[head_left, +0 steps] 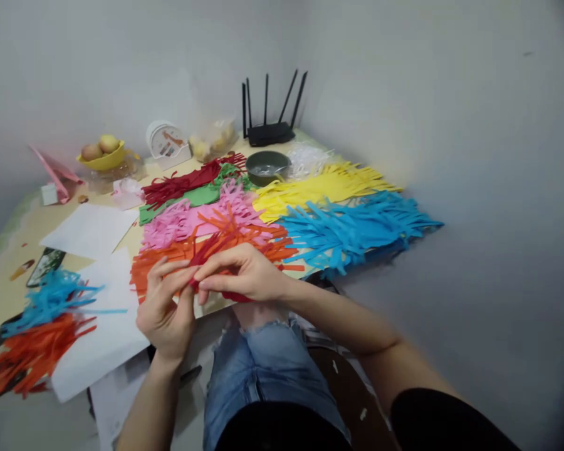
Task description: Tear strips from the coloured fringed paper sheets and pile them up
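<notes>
Both hands meet near the table's front edge, over the orange fringed strips [150, 262]. My left hand [167, 304] pinches a red fringed strip [201, 254] at its near end. My right hand [244, 272] closes its fingertips on the same strip, touching the left fingers. Thin red ends stick up beyond the hands, and more red hangs below the right palm. The exact grip point is partly hidden by the fingers. Just behind lie pink fringed strips [202, 219]; blue fringed strips [357, 222] spread to the right.
Yellow fringe [319, 188], green fringe [202, 197] and dark red fringe [188, 181] lie farther back. A dark bowl [267, 168] and black router [269, 133] stand behind. White sheets [91, 230], a yellow bowl [102, 160] and blue-orange fringe bundles [32, 351] are left. A wall borders the right.
</notes>
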Tool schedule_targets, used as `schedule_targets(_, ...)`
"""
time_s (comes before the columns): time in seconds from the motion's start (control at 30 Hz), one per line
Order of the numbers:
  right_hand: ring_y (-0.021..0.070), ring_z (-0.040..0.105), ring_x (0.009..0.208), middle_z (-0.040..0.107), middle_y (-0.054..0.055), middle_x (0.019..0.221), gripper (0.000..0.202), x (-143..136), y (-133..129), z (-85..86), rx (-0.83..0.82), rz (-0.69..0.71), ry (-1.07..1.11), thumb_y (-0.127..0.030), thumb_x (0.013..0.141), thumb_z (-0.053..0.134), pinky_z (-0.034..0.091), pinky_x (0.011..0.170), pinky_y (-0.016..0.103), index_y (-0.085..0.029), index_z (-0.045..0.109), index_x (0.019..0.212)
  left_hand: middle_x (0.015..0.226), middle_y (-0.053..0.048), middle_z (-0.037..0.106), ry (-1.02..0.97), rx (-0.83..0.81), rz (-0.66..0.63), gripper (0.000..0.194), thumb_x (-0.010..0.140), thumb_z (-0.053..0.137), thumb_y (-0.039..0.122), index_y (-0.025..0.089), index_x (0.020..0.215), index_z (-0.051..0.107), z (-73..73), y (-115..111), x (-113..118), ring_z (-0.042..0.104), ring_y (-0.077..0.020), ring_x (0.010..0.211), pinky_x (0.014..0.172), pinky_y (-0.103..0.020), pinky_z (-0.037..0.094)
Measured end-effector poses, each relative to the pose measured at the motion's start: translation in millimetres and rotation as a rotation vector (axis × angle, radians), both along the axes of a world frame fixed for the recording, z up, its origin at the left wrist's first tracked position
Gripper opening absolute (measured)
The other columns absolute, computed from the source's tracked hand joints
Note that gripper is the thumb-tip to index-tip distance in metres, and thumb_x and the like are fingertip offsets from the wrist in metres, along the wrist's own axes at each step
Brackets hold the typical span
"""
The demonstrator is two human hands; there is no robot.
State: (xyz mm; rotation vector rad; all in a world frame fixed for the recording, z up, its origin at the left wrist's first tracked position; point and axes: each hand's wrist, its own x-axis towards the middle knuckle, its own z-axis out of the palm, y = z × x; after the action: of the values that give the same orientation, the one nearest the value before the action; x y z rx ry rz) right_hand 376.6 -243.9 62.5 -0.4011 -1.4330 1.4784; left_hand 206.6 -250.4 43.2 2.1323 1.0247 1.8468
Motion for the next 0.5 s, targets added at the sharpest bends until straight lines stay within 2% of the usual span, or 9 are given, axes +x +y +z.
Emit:
schedule_targets(0.1, 0.011, 0.071, 0.077, 0.073, 0.002, 0.082, 0.01, 1.0, 10.9, 7.4, 0.108, -0.114, 0.004, -0.022, 0.09, 0.067, 0.057, 0.077, 0.024, -0.014, 0.07, 0.094, 0.097, -0.004, 0.077, -0.215, -0.219, -0.033, 0.013, 0.089, 0.068, 0.019, 0.025, 0.095, 0.079, 4.4, -1.8, 13.9, 0.071, -0.0197, 0.097, 0.093, -0.037, 0.055)
schedule_targets(0.2, 0.0107, 0.071, 0.082, 0.071, 0.003, 0.093, 0.013, 1.0, 19.2, 8.9, 0.218, -0.292, -0.076, -0.026, 0.092, 0.065, 0.057, 0.078, 0.022, -0.016, 0.064, 0.099, 0.103, -0.005, 0.077, -0.334, -0.353, -0.02, 0.013, 0.09, 0.069, 0.028, 0.023, 0.094, 0.08, 1.4, 7.5, 27.1, 0.071, -0.0208, 0.099, 0.092, -0.036, 0.056)
schedule_targets(0.27, 0.0111, 0.07, 0.087, 0.071, 0.004, 0.097, 0.012, 1.3, 26.5, 7.4, 0.345, -0.396, -0.203, -0.027, 0.096, 0.06, 0.056, 0.083, 0.023, -0.016, 0.062, 0.101, 0.1, -0.005, 0.077, -0.387, -0.373, 0.036, 0.014, 0.088, 0.07, 0.031, 0.021, 0.092, 0.079, -1.8, 19.0, 37.5, 0.072, -0.0211, 0.095, 0.091, -0.036, 0.057)
schedule_targets(0.33, 0.0126, 0.068, 0.095, 0.072, 0.006, 0.102, 0.015, 6.8, 42.8, 6.2, 0.542, -0.416, -0.356, -0.027, 0.099, 0.055, 0.053, 0.091, 0.025, -0.016, 0.064, 0.103, 0.095, -0.004, 0.077, -0.436, -0.311, 0.124, 0.014, 0.086, 0.07, 0.031, 0.019, 0.089, 0.078, -1.5, 31.9, 45.3, 0.072, -0.0206, 0.092, 0.091, -0.037, 0.057)
schedule_targets(0.4, 0.0144, 0.066, 0.103, 0.074, 0.006, 0.105, 0.019, 23.3, 75.0, 7.6, 0.702, -0.41, -0.541, -0.029, 0.099, 0.055, 0.049, 0.099, 0.027, -0.016, 0.068, 0.103, 0.088, -0.002, 0.076, -0.536, -0.15, 0.22, 0.011, 0.083, 0.069, 0.027, 0.018, 0.083, 0.076, 3.6, 42.8, 43.9, 0.071, -0.0199, 0.088, 0.092, -0.039, 0.056)
schedule_targets(0.43, 0.0146, 0.065, 0.105, 0.075, 0.005, 0.107, 0.021, 37.0, 97.7, 9.3, 0.721, -0.434, -0.663, -0.031, 0.099, 0.055, 0.047, 0.101, 0.026, -0.017, 0.069, 0.103, 0.084, -0.001, 0.075, -0.61, -0.092, 0.233, 0.009, 0.08, 0.069, 0.026, 0.018, 0.079, 0.073, 7.2, 46.5, 38.4, 0.07, -0.0191, 0.084, 0.092, -0.038, 0.056)
schedule_targets(0.47, 0.0147, 0.065, 0.105, 0.075, 0.004, 0.107, 0.022, 54.1, 124.2, 11.2, 0.685, -0.518, -0.798, -0.032, 0.099, 0.055, 0.046, 0.101, 0.026, -0.017, 0.071, 0.103, 0.077, 0.001, 0.072, -0.683, -0.101, 0.195, 0.008, 0.078, 0.069, 0.026, 0.019, 0.075, 0.07, 11.0, 48.9, 29.8, 0.068, -0.0175, 0.077, 0.09, -0.038, 0.057)
schedule_targets(0.5, 0.0139, 0.065, 0.106, 0.074, 0.004, 0.11, 0.026, 73.9, 153.3, 12.7, 0.558, -0.667, -0.973, -0.034, 0.101, 0.051, 0.046, 0.1, 0.023, -0.017, 0.071, 0.106, 0.07, 0.003, 0.067, -0.737, -0.18, 0.127, 0.01, 0.076, 0.069, 0.028, 0.02, 0.071, 0.066, 14.2, 50.1, 18.9, 0.065, -0.0157, 0.068, 0.087, -0.037, 0.058)
